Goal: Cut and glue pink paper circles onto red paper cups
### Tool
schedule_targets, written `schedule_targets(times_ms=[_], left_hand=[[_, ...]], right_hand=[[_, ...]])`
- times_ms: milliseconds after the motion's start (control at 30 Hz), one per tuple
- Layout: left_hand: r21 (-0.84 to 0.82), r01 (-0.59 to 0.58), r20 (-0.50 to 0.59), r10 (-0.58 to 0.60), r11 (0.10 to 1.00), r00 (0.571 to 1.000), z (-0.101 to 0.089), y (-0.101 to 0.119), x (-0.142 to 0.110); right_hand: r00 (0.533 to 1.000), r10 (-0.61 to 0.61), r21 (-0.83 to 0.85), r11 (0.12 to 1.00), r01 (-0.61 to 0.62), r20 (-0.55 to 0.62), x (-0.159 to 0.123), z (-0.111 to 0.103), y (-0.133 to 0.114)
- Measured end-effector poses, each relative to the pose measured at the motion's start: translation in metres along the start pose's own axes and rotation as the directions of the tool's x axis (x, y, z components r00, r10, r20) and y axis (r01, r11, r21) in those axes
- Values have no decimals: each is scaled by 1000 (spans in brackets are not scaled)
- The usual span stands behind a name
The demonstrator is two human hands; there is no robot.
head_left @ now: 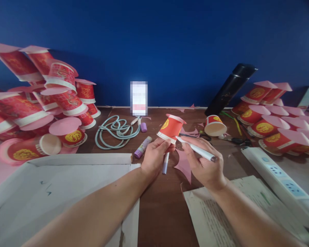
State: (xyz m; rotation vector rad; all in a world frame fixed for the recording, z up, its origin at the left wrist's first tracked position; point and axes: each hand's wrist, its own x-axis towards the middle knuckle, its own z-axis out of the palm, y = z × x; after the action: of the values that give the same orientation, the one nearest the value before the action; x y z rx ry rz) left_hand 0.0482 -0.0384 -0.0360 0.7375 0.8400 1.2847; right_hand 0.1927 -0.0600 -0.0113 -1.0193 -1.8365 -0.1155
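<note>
"Over the brown table (159, 212), what do our hands have?"

"Our left hand (155, 156) has a red paper cup (169, 128). Its fingers pinch the white edge at the bottom. We see a yellow mark on the cup and a pink paper top (175, 118). The cup leans a little."

"And our right hand (206, 164)?"

"Its fingers are closed around a white pen (198, 151). The tip points at the low part of the cup, but we can't tell if it touches."

"What is near our hands?"

"A glue stick (143, 146) with purple ends lies just beside our left hand. A thin white stick (165, 164) pokes out under the cup. Pink paper scrap (183, 165) lies between our hands, on the table. Past our right hand, another cup (215, 125) lies on its side."

"What else do we see?"

"Lots of red cups (63, 99) pile up on the left, and more cups (266, 127) sit on the right. A pale cord (118, 132) curls near a bright phone (139, 99). Its screen is too blurry for us to read. A black bottle (228, 91) leans by the blue wall (154, 41)."
</note>
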Motion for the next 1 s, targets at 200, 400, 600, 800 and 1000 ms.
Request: schedule_targets(times_ms=[200,400,600,800,1000], left_hand=[[-11,-11,-2,11,1000,1000,0,0,0],[-9,-20,-14,20,1000,1000,0,1,0],[96,-38,-34,42,995,999,2,2,-3],[515,-207,7,237,832,971,-2,7,-5],[675,-283,72,321,681,944,-1,11,-6]], right_hand=[[1000,14,-2,1000,-14,0,0,-2,1],[1000,22,-1,1000,-22,13,2,-2,0],[1000,17,-14,1000,-17,9,1,-2,1],[999,24,10,1000,-25,22,1,-1,1],[999,16,37,999,-15,-41,1,-5,-5]])
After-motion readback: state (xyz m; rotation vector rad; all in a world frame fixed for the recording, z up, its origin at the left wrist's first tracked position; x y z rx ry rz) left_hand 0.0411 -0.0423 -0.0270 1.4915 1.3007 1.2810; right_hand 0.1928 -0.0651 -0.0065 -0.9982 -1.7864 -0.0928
